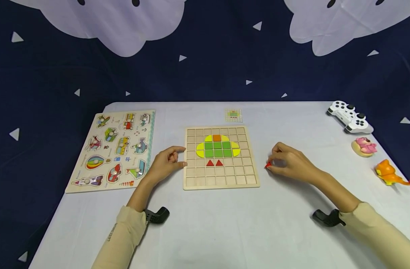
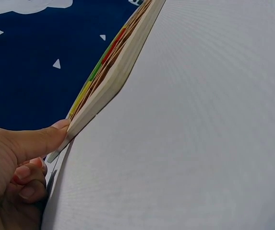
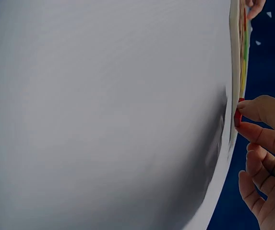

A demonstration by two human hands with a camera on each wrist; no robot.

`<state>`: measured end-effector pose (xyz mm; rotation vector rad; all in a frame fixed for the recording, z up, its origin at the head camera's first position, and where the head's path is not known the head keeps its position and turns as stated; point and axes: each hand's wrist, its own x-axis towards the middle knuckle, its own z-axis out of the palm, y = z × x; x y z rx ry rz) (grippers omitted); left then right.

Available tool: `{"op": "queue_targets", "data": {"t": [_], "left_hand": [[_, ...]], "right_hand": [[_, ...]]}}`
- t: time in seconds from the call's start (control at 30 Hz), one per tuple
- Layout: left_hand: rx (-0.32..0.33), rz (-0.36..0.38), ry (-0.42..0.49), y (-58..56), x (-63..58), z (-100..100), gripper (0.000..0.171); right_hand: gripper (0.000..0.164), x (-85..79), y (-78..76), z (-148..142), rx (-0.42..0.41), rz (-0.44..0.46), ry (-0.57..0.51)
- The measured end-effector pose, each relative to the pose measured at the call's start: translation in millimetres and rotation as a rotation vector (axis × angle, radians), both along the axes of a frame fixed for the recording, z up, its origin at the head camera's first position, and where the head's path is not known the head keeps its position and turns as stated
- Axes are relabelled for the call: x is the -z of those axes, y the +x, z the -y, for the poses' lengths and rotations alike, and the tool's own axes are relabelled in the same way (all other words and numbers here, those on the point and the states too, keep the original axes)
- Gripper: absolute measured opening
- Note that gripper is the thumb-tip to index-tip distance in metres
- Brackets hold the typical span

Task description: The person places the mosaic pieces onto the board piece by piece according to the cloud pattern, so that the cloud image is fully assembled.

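A wooden grid board lies mid-table, bearing green and orange squares, yellow rounded pieces and two red triangles. My left hand touches the board's left edge with thumb and index finger, the other fingers bent; in the left wrist view its thumb rests against that edge. To the right of the board, my right hand pinches a small red piece between thumb and forefinger, just above the cloth. The right wrist view shows this red piece edge-on; its full outline is hidden.
A small pattern card lies behind the board. On the left is a wooden vehicle puzzle. Along the right side are a white game controller, a pink figure and an orange toy.
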<state>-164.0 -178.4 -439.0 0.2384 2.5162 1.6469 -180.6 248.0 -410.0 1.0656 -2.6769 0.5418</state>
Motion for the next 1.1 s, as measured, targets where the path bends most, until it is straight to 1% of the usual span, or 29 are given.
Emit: {"op": "queue_targets", "data": {"t": [0.17, 0.33, 0.4, 0.43, 0.63, 0.67, 0.93, 1.1], "left_hand": [[0.009, -0.008, 0.008, -0.7, 0.0, -1, 0.048], [0.011, -0.008, 0.006, -0.6, -0.6, -3, 0.048], [0.010, -0.010, 0.006, -0.2, -0.5, -3, 0.048], [0.008, -0.006, 0.005, 1.6, -5.0, -4, 0.048], [-0.004, 0.006, -0.004, 2.0, -5.3, -7, 0.047], [-0.007, 0.005, -0.005, 0.5, -0.9, -6, 0.047], [-0.014, 0.008, -0.009, 2.7, -2.1, -7, 0.048], [-0.010, 0.003, -0.003, 2.4, -1.9, -7, 0.048]], "right_hand": [[0.015, -1.7, -3.1, 22, -0.018, 0.049, -0.017], [0.014, -5.3, -6.7, 44, -0.065, 0.074, -0.037], [0.013, -7.0, -8.5, 54, -0.087, 0.083, -0.033], [0.013, -8.0, -9.5, 58, -0.095, 0.090, -0.030], [0.011, -8.5, -14.6, 82, -0.141, 0.128, -0.015], [0.011, -8.1, -15.0, 86, -0.149, 0.132, -0.017], [0.012, -7.3, -17.5, 102, -0.185, 0.153, 0.015], [0.012, -7.9, -16.9, 105, -0.178, 0.207, 0.009]]}}
